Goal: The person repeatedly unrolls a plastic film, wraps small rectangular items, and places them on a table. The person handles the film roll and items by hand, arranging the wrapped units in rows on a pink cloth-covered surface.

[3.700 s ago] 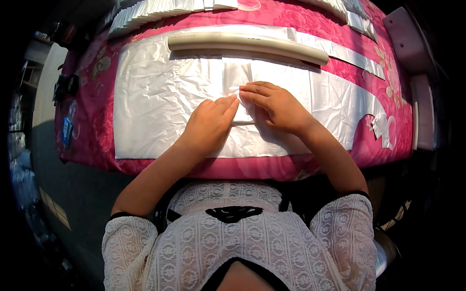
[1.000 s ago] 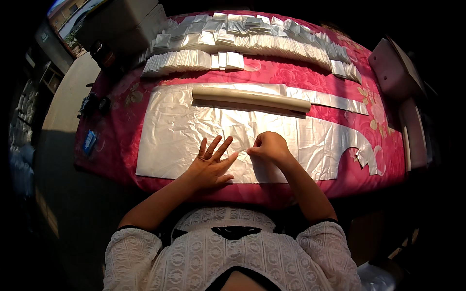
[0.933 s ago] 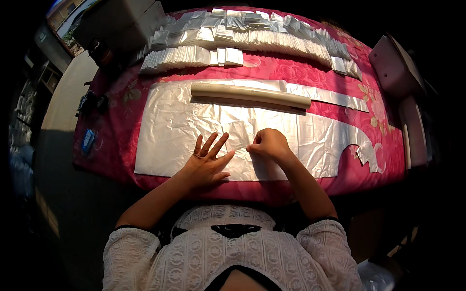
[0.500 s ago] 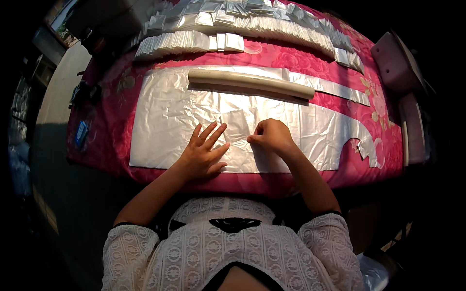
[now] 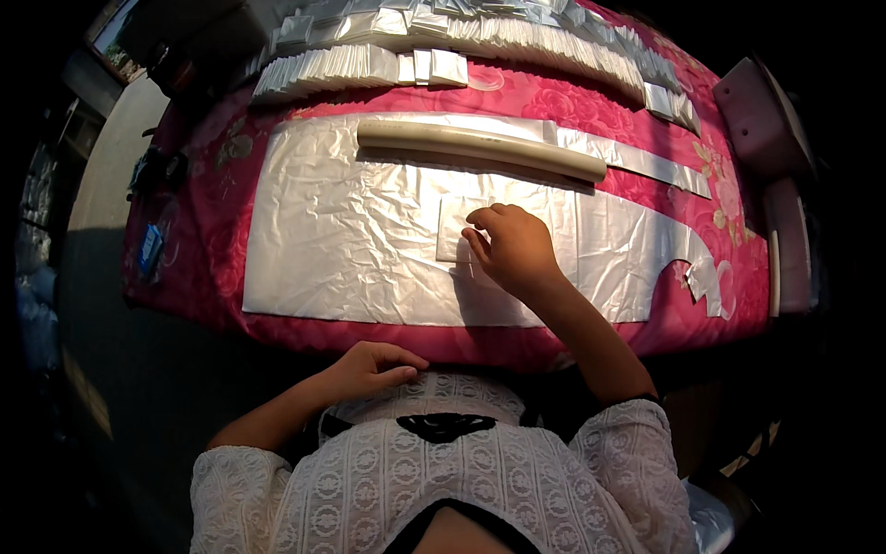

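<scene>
A large crinkled silver foil sheet (image 5: 351,240) lies spread over a pink floral tablecloth (image 5: 212,212). On it sits a small folded square of the same silver foil (image 5: 452,226). My right hand (image 5: 512,249) rests on the sheet, its thumb and fingertips pinched on the right edge of that square. My left hand (image 5: 374,365) is off the table, pulled back against my white lace blouse below the table's near edge, fingers loosely curled and holding nothing.
A long cream roll (image 5: 480,148) lies across the sheet's far side, over a silver strip (image 5: 646,164). Rows of several folded silver packets (image 5: 369,65) line the back. A pink box (image 5: 761,102) stands at the right. A blue item (image 5: 148,249) hangs at the left edge.
My left hand has lifted off the sheet and drawn back to my chest. My right hand stays pinched at the small folded square, which now lies in plain view.
</scene>
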The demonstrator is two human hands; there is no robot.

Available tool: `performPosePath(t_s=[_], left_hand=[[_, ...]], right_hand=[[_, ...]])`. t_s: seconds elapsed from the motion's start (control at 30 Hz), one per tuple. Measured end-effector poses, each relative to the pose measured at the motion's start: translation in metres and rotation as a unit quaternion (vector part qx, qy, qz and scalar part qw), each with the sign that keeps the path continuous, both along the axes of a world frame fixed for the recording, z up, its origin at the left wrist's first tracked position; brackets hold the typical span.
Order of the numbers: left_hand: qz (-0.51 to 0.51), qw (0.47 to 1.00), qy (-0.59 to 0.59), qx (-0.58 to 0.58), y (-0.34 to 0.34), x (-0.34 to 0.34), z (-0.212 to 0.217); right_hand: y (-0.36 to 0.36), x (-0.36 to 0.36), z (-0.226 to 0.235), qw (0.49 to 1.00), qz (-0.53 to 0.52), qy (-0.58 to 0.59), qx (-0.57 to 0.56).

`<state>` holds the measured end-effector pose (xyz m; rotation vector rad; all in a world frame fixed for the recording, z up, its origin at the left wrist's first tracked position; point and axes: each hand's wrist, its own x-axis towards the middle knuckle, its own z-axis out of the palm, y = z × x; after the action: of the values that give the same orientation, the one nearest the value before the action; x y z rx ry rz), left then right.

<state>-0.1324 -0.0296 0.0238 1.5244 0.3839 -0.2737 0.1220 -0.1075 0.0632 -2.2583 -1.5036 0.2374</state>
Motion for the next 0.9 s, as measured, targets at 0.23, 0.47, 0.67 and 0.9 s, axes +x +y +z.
performPosePath(t_s=[0.23,0.47,0.67,0.9], left_hand=[[0.219,0.936,0.186,-0.205,-0.013,-0.029,-0.012],[0.314,0.912,0.152,-0.216,-0.010,-0.059,-0.030],[0.140,0.938,0.009,0.317,0.019,-0.037,0.036],[0.202,0.924,-0.055,0.321,0.039,-0.015,0.046]], right_hand=[[0.033,-0.056,-0.058,0.991,0.118,0.031,0.053],[0.010,-0.155,-0.044,0.928,0.314,0.195,0.035],[0.032,-0.073,-0.023,0.921,0.375,0.091,0.049],[0.131,0.093,-0.015,0.864,-0.041,0.461,0.199]])
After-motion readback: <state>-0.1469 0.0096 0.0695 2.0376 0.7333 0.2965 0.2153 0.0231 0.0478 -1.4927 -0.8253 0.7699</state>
